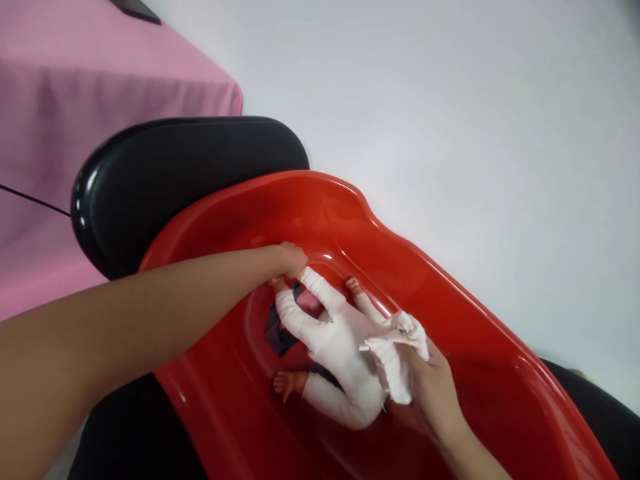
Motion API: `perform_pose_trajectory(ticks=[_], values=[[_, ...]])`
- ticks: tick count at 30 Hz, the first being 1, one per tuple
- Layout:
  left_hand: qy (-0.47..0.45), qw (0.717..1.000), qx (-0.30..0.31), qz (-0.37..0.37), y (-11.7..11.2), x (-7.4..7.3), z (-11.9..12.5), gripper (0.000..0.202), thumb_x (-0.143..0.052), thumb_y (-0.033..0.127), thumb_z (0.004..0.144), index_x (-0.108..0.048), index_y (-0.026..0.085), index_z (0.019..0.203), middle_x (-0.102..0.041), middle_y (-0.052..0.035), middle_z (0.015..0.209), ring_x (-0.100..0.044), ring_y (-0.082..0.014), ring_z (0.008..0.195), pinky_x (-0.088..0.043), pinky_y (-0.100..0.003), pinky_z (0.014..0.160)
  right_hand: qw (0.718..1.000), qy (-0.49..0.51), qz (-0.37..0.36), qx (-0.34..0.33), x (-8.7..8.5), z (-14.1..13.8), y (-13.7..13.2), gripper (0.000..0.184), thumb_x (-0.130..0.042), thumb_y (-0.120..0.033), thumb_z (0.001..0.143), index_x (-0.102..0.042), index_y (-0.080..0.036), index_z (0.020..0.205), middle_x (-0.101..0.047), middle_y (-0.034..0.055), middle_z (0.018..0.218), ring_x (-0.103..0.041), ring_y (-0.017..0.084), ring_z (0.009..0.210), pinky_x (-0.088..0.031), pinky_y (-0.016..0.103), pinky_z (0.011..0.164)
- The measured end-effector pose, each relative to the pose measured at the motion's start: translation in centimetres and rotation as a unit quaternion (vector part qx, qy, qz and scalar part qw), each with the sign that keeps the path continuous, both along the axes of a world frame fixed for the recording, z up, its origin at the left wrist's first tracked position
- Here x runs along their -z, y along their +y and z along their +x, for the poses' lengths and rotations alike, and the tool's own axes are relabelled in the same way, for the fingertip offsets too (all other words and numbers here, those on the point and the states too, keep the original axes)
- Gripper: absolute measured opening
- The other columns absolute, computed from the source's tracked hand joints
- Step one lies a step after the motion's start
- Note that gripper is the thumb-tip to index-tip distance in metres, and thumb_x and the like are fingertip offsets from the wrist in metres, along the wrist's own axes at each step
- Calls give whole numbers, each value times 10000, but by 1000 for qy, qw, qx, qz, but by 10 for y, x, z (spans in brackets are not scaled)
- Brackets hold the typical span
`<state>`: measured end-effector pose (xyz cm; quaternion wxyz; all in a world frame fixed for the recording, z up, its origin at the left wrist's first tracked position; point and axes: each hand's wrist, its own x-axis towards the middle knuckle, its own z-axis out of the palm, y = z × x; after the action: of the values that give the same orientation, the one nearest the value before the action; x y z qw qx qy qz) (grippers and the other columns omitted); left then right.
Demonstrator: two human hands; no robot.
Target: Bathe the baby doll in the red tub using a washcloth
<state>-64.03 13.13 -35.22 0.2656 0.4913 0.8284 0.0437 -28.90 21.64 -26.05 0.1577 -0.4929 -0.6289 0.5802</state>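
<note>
A baby doll [335, 347] in a white cloth suit lies inside a glossy red plastic tub [450, 287]. My left hand [289, 260] reaches in from the left and grips the doll's foot at the far end of a white-clad leg. My right hand [430, 383] comes from the lower right and holds the doll's upper end, with bunched white cloth [400, 357] between its fingers. The doll's bare hand [286, 383] and another bare foot [354, 285] stick out of the suit. Its head is hidden under the cloth and my right hand.
The tub rests on a black stand or seat [165, 173]. A pink cloth-covered surface [75, 87] lies at the upper left, with a thin black cable [30, 199] across it. White floor [475, 120] fills the right. A dark patch [277, 330] shows under the doll.
</note>
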Motion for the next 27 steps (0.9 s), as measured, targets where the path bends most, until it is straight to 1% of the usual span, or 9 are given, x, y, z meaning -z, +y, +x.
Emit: perform_pose_trajectory(ticks=[3, 5, 7, 11, 13, 18, 20, 23, 27], values=[[53, 996, 48, -50, -4, -4, 7, 507, -868, 296, 786, -852, 209, 1285, -806, -188, 1335, -689, -413, 1282, -534, -446, 1079, 1000, 17, -18, 3, -5, 3, -1, 450, -994, -412, 679, -830, -258, 1069, -845, 103, 997, -764, 306, 790, -549, 349, 601], [74, 994, 64, -46, -6, -6, 10, 505, -813, 290, 848, -831, 163, 1337, -738, -238, 1466, -669, -429, 1324, -536, -467, 1086, 999, 39, -28, 4, -8, 0, -4, 434, -984, -407, 686, -830, -261, 1065, -837, 93, 966, -762, 303, 787, -553, 352, 613], [78, 994, 70, -42, -8, -6, 13, 498, -776, 290, 889, -817, 147, 1364, -692, -255, 1531, -645, -431, 1362, -529, -473, 1103, 999, 43, -20, 2, -9, -4, -8, 406, -975, -434, 689, -832, -256, 1024, -823, 91, 903, -756, 306, 760, -556, 363, 612], [80, 994, 70, -37, -9, -5, 15, 484, -765, 299, 909, -812, 189, 1378, -689, -229, 1536, -619, -410, 1385, -512, -469, 1133, 999, 26, -15, -25, -4, -8, -10, 396, -978, -486, 675, -840, -252, 963, -806, 101, 836, -752, 322, 743, -570, 388, 611], [78, 994, 67, -32, -9, -4, 14, 478, -758, 289, 915, -813, 193, 1380, -689, -231, 1530, -616, -413, 1382, -513, -480, 1135, 999, 18, -8, -25, -2, -9, -9, 402, -982, -493, 665, -842, -252, 955, -806, 100, 827, -753, 329, 746, -577, 395, 614], [72, 995, 67, -16, -8, -1, 14, 470, -776, 250, 903, -828, 128, 1354, -641, -286, 1569, -605, -453, 1397, -512, -513, 1140, 1000, 15, -3, -25, -6, -16, -13, 390, -981, -509, 651, -850, -249, 912, -787, 101, 773, -743, 330, 704, -585, 424, 629], [73, 995, 69, -14, -8, 0, 14, 458, -778, 253, 903, -833, 138, 1343, -630, -281, 1584, -588, -457, 1417, -500, -522, 1154, 1000, 11, 7, -27, -9, -19, -14, 378, -981, -518, 636, -846, -255, 872, -779, 107, 761, -738, 329, 694, -585, 427, 626], [79, 994, 69, -13, -9, 3, 14, 442, -754, 246, 914, -830, 179, 1344, -622, -252, 1603, -557, -451, 1448, -477, -542, 1175, 999, 8, 8, -30, -12, -21, -16, 374, -984, -502, 625, -842, -256, 868, -786, 107, 797, -739, 323, 716, -586, 413, 625], [84, 993, 78, -15, -9, -2, 15, 432, -761, 238, 902, -824, 131, 1316, -619, -283, 1583, -546, -464, 1430, -472, -559, 1160, 999, 21, -20, -31, -6, -18, -16, 401, -1000, -451, 625, -837, -233, 919, -798, 99, 856, -738, 313, 742, -586, 396, 638]])
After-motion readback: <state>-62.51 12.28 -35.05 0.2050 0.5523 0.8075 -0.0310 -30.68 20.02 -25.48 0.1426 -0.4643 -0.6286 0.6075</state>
